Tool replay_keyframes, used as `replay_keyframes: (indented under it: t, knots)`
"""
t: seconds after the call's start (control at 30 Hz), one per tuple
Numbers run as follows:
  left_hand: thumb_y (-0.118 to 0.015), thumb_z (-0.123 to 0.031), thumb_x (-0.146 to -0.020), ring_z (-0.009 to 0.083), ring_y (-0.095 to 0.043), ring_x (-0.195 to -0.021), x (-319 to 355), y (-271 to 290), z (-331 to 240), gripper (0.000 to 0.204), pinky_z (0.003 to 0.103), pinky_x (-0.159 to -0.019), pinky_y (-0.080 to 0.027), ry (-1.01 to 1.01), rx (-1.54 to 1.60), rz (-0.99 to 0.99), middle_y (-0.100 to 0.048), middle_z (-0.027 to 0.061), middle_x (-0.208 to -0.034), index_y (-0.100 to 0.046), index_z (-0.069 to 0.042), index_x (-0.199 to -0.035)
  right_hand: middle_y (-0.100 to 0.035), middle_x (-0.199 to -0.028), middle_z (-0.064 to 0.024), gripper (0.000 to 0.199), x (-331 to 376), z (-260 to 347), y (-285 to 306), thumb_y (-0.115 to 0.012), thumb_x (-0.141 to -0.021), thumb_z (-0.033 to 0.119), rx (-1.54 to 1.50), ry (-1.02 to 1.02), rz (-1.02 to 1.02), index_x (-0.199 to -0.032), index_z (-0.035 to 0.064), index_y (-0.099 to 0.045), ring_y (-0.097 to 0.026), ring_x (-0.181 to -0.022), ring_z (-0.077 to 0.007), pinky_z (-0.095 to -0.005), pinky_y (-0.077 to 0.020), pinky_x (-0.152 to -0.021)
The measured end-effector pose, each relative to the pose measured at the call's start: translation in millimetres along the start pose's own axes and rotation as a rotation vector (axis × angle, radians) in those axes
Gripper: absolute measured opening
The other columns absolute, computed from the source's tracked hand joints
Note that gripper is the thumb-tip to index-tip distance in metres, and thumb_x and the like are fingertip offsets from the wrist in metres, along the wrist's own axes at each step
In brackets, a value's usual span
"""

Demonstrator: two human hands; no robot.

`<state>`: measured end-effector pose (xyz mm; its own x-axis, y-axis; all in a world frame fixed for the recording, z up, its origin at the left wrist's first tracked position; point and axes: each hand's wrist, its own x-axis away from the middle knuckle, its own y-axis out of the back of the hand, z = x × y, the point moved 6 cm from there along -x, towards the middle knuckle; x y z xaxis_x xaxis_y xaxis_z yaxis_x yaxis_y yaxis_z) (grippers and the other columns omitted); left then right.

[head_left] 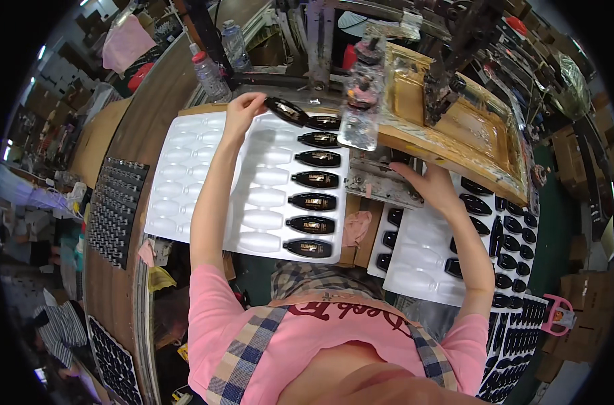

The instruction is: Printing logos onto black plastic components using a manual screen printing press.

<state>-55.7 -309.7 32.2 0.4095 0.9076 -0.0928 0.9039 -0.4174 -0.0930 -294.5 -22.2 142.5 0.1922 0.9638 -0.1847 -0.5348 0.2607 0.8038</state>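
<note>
The left hand (243, 108) is stretched out to the far end of the white tray (185, 182), fingers pinched on one end of a black oval piece (285, 111). That piece hangs tilted, its long axis running down toward the right, just above and left of the topmost filled pocket. Below it the tray's right column holds a row of black pieces (314, 179) with gold print, each lying crosswise with its long axis left to right. The held piece sits off that line, so it is slanted against its neighbours. The pockets in the columns to the left are bare.

The right hand (430, 187) lies well apart, palm down and fingers spread, on the edge of the metal fixture (381, 182) beneath the wooden screen frame (469, 135); it grips nothing that I can see. Beside it a second tray (422, 263) carries unprinted black pieces (506, 260). The left hand is clearly the nearer one to the printed row.
</note>
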Motion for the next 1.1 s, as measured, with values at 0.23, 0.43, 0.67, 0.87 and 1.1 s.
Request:
replay_keyframes:
  t: [0.23,0.43,0.67,0.87,1.1]
  knots:
    - [-0.060,-0.018,-0.079,0.0120,-0.058,-0.061,-17,47,87,0.022,0.023,-0.056,-0.047,0.124,-0.130,-0.272,-0.062,0.0073,-0.070,-0.062,0.004,-0.084,-0.054,-0.101,-0.0207,0.040,58,-3,60,-0.058,-0.079,0.026,0.150,-0.174,-0.109,-0.106,-0.0028,-0.050,-0.051,-0.095,-0.0335,-0.0337,-0.0384,-0.083]
    - [-0.062,-0.020,-0.073,0.0239,-0.061,-0.065,-23,39,88,0.022,0.033,-0.060,-0.047,-0.048,-0.773,-0.300,-0.062,0.0147,-0.071,-0.064,0.001,-0.076,-0.056,-0.090,-0.0146,0.034,162,-21,65,-0.067,-0.065,0.013,0.551,-0.445,0.409,-0.093,-0.0014,-0.055,-0.055,-0.084,-0.0301,-0.0368,-0.0449,-0.070]
    - [-0.056,-0.018,-0.076,0.0321,-0.049,-0.077,-18,21,48,0.016,0.042,-0.070,-0.040,-0.537,-0.939,-0.290,-0.054,0.0150,-0.076,-0.061,-0.003,-0.077,-0.054,-0.078,-0.0111,0.037,192,-18,75,-0.071,-0.061,0.012,0.596,-0.364,0.163,-0.093,0.0034,-0.055,-0.055,-0.066,-0.0256,-0.0333,-0.0432,-0.059]
    - [-0.056,-0.016,-0.077,0.0260,-0.051,-0.077,26,-103,-40,0.016,0.036,-0.070,-0.041,-0.688,-0.652,0.058,-0.056,0.0122,-0.079,-0.061,-0.002,-0.083,-0.054,-0.079,-0.0066,0.043,172,-22,113,-0.068,-0.071,0.013,0.164,-0.511,-0.289,-0.106,0.0007,-0.046,-0.041,-0.054,-0.0092,-0.0225,-0.0347,-0.049]
    - [-0.056,-0.014,-0.079,0.0188,-0.053,-0.077,43,-195,-83,0.017,0.029,-0.069,-0.042,-0.817,-0.563,0.340,-0.058,0.0090,-0.083,-0.060,-0.001,-0.089,-0.052,-0.110,-0.0067,0.047,90,-32,84,-0.067,-0.068,0.006,-0.196,-0.104,-0.344,-0.112,0.0021,-0.050,-0.050,-0.080,-0.0112,-0.0201,-0.0400,-0.064]
